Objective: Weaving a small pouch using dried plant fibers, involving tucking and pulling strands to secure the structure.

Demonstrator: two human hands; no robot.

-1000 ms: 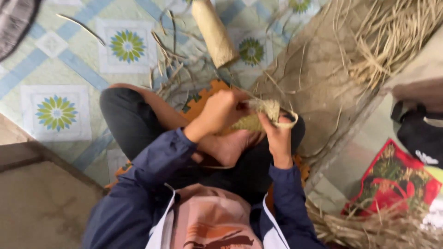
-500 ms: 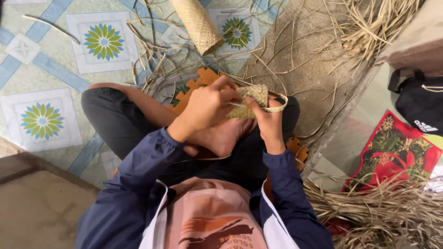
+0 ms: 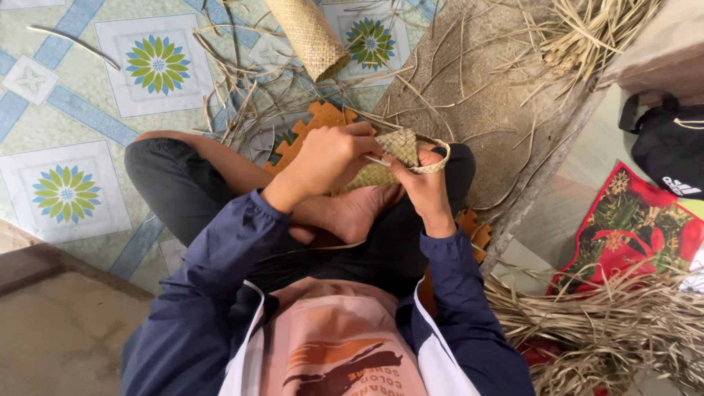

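Floor: your tiled floor (image 3: 66,95) with blue lines and flower squares spreads to the left, scattered with dry strips.
Straw pile: a heap of dry straw (image 3: 609,323) lies at your right, beside a red printed bag (image 3: 631,235).
Foam mat: you sit cross-legged on an orange foam mat (image 3: 323,117), its toothed edge showing past your knee.
Woven roll: a rolled woven mat (image 3: 308,33) lies on the floor ahead, well apart from your hands.
Woven piece: the small plaited piece (image 3: 400,150) sits above your bare foot, between both hands.
Left hand: your left hand (image 3: 330,158) is closed, pinching a thin strip at the piece's edge.
Right hand: your right hand (image 3: 425,187) grips the piece from the right, thumb on the weave.
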